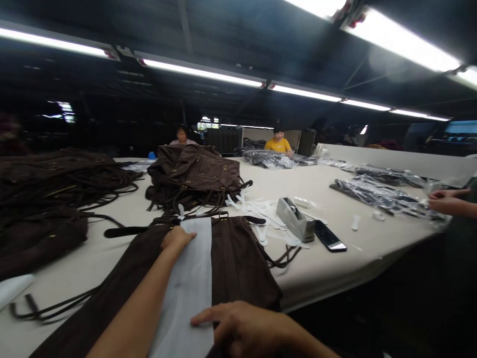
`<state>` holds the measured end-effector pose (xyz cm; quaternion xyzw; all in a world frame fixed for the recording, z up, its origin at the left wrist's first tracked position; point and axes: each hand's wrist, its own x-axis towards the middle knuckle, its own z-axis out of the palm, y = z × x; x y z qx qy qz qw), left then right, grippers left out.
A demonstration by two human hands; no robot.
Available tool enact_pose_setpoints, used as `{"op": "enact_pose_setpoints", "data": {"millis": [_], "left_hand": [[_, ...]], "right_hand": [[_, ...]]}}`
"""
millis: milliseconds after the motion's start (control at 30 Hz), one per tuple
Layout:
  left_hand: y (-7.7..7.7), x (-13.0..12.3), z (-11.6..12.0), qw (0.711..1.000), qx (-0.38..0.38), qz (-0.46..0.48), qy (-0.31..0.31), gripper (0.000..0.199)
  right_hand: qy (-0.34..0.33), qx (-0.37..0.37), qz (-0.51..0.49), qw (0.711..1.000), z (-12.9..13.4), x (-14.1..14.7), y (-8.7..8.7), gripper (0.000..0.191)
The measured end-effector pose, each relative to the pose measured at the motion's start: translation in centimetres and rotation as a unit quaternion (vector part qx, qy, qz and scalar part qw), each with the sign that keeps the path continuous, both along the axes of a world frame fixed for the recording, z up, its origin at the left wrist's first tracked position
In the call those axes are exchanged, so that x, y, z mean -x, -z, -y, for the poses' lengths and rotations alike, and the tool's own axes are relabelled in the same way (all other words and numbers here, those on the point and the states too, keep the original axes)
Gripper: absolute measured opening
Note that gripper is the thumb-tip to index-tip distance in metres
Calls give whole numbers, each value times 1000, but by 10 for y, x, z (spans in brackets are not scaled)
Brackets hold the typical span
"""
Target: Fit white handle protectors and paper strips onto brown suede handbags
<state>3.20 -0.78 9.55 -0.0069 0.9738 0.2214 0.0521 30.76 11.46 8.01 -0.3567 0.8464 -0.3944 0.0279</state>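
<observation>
A dark brown fabric bag [244, 263] with straps and a metal buckle lies in front of me. Along it runs a long white strip [190, 283], of paper or thin sheet. My left hand [178, 239] rests at the strip's far left edge, thumb stretched across its surface; the other fingers are foreshortened. Lower down, at the strip's right edge, my right hand [248, 325] has its index finger extended onto the white surface. Its remaining fingers are bent and partly hidden.
Brown bags are piled behind [197, 169] and at left [48, 179]. White cut pieces [266, 214], a tape dispenser [294, 219] and a phone [330, 235] lie right. Plastic-wrapped goods [383, 194] sit near a co-worker's hands [445, 200]. Two other people are across the table.
</observation>
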Motion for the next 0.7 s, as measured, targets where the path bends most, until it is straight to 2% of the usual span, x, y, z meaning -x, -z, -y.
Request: {"op": "enact_pose_setpoints", "data": {"millis": [67,133,233,300,467,567,700], "left_hand": [[9,0,1,999,-16,-36,-3,57],[19,-6,2,996,-33,-81,-7,57],[32,-15,5,989,-56,-137,-18,55],[37,-15,7,986,-67,-151,-19,50],[41,-5,16,986,-95,-140,-1,29],[41,-4,18,980,-120,-157,-17,22],[43,1,18,975,-135,-175,-32,16]], "right_hand": [[29,100,61,993,-20,5,-26,58],[132,168,81,974,-35,23,-36,54],[314,202,116,920,-49,75,-30,43],[387,188,171,886,-53,118,-22,35],[438,134,271,847,-47,213,-13,8],[464,100,284,833,-33,248,-10,25],[515,49,201,832,-17,277,5,39]]}}
